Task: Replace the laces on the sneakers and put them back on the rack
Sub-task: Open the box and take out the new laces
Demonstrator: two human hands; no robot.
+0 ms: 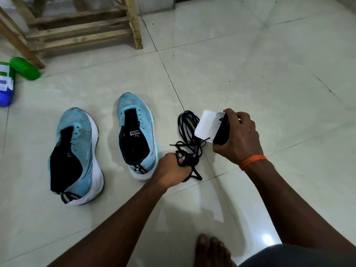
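Bottles: a blue-and-white bottle (5,83) and a green one (25,68) lie at the far left edge of the floor.
Rack: a slatted wooden shoe rack (81,29) stands at the top left, its visible shelves bare.
Left sneaker: light blue with a white sole (77,151), on the floor, eyelets unlaced, tongue pulled open.
Right sneaker: its match (135,132) just beside it, also without a lace.
Left hand: clenched (173,168) around a tangled bunch of black laces (189,135), which trail onto the floor between the hands.
Right hand: grasping (238,135) a white card wrapper (207,125) with a dark bundle inside, likely the packaged laces; raised just above the loose coil.
Progress: early, by my reading. Both shoes are stripped of laces; threading either shoe and returning the pair to the rack are not yet done.
Surface and room: glossy pale floor tiles (269,74) with dark grout lines, reflecting an overhead light; a bare foot (212,249) shows at the bottom.
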